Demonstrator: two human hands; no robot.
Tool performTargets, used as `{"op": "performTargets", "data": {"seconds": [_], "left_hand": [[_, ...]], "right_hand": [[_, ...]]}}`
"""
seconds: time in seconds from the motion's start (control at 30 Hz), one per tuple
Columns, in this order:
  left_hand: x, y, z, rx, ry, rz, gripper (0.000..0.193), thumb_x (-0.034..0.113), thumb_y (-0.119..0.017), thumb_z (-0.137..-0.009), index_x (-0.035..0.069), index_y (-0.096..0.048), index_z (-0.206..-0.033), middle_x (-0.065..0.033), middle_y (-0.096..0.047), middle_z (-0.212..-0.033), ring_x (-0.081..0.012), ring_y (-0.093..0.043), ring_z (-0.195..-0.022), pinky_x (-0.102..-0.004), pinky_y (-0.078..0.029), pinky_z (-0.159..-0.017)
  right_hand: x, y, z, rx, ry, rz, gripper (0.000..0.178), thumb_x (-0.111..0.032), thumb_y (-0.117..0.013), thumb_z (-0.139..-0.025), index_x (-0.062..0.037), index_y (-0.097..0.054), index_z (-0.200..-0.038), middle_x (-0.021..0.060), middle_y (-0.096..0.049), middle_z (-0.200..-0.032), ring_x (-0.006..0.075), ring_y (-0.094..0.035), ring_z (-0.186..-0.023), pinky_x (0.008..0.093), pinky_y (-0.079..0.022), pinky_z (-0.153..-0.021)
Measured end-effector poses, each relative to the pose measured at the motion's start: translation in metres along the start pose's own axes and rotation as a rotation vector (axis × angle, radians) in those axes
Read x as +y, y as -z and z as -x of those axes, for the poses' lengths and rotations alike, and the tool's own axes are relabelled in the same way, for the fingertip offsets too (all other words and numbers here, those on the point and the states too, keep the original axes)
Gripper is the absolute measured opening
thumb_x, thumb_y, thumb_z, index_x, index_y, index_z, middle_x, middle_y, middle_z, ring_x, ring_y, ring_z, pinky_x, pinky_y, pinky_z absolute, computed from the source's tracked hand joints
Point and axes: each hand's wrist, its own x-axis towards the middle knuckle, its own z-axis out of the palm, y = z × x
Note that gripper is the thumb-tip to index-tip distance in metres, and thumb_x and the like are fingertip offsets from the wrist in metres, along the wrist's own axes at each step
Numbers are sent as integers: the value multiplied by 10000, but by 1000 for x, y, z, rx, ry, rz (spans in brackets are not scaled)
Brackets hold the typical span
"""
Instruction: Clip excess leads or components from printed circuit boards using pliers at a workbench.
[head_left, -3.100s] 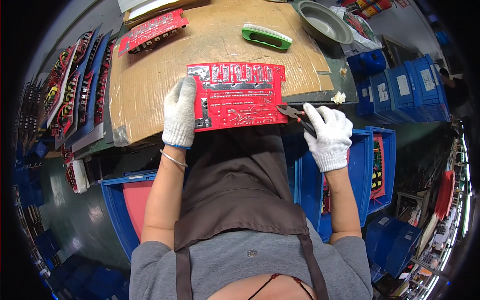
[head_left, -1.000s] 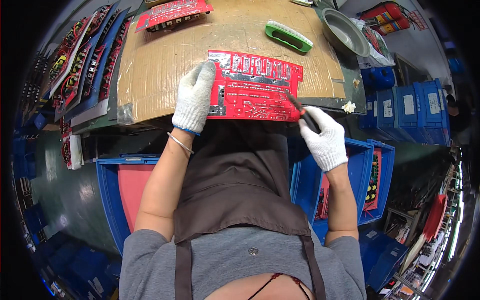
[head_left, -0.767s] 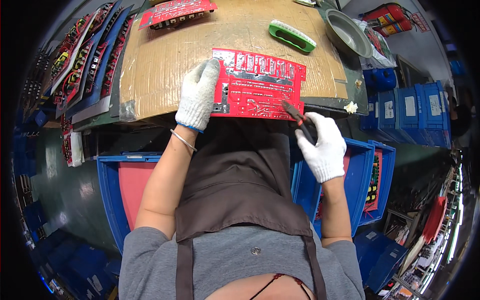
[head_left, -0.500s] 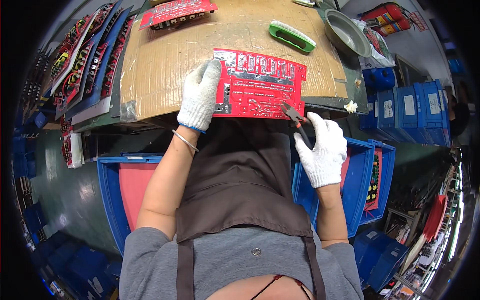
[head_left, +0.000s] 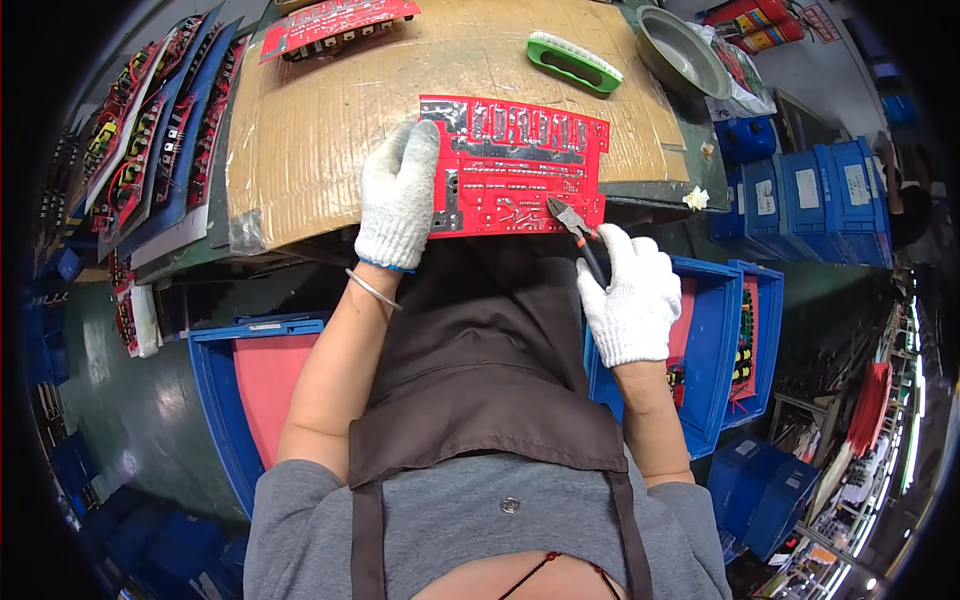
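Observation:
My left hand (head_left: 398,195), in a white knit glove, grips the left edge of a red circuit board (head_left: 515,172). The solder side of the board faces me, and it is held above my lap at the table's near edge. Closed around the dark handles of a pair of side cutters (head_left: 577,228) is my right hand (head_left: 632,295), gloved as well. The cutters' jaws lie over the lower right part of the board, among the solder joints; whether they touch it I cannot tell. My fingers partly hide the handles.
Cardboard (head_left: 320,140) covers the table, bearing a green brush (head_left: 573,65) and another red board (head_left: 335,25). A metal bowl (head_left: 683,52) stands at the back right. Boards in a rack (head_left: 165,120) line the left. Blue crates (head_left: 700,400) flank my lap.
My right hand and the cutters have moved left and slightly up, so the jaws reach further in over the board. The board stays in my left hand almost unmoved.

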Motion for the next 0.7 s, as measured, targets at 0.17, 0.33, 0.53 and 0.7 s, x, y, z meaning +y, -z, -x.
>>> {"op": "performTargets", "data": {"seconds": [0.17,0.33,0.53,0.7], "left_hand": [[0,0,-1,11,-2,-6,348,281,-614,-1061,-52,-703,-1104,-33,-699,-943,-73,-566,-854,-265,-503,-779],[-3,-2,-2,2,-24,-5,356,287,-609,-1064,-54,-706,-1104,-38,-705,-935,-73,-574,-841,-268,-509,-767],[-3,2,-1,-3,-4,-32,364,295,-606,-1064,-52,-705,-1110,-45,-710,-944,-73,-584,-851,-268,-512,-777],[-3,-2,-3,25,-37,-27,388,298,-612,-1059,-70,-700,-1145,-64,-718,-972,-87,-590,-880,-283,-516,-809]], "right_hand": [[-2,-8,1,-38,-43,-92,403,-271,-764,-845,-157,-663,-1218,125,-631,-948,331,-660,-890,456,-523,-761],[-5,-14,1,-64,-15,-450,298,-183,-754,-851,-110,-693,-1134,144,-695,-952,346,-701,-873,415,-561,-780],[-4,-8,6,-11,24,-230,379,-218,-783,-829,-148,-676,-1186,122,-665,-968,332,-677,-903,424,-541,-776],[10,-7,12,47,14,-180,481,-244,-798,-802,-151,-652,-1250,113,-646,-1003,323,-654,-956,439,-517,-820]]}}
